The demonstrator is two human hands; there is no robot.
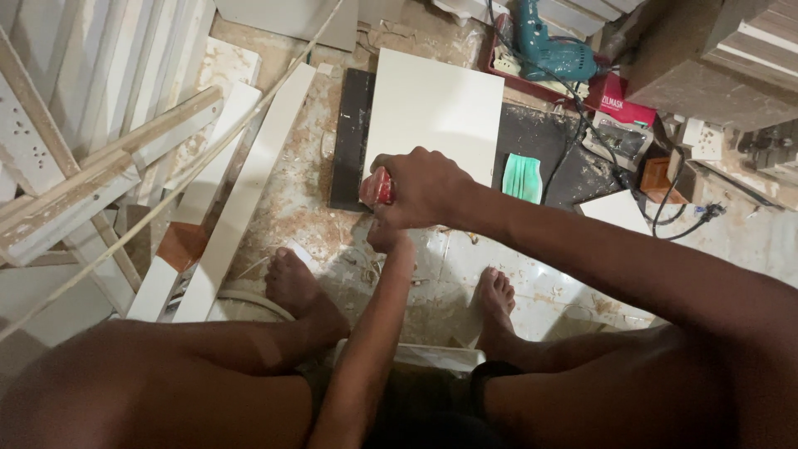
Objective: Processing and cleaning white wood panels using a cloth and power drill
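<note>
Now right hand (422,189) fisted tight round red tube (376,188), at near edge of white panel (432,112). Left hand (388,239) tucked beneath, grip hidden, cannot tell. Risk: squeeze too hard, tube slips, smears panel; bare feet (295,283) close below.

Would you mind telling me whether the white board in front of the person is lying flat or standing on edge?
Lying flat: the white board shows its whole broad face to the downward-looking camera, resting on the dusty floor.
</note>
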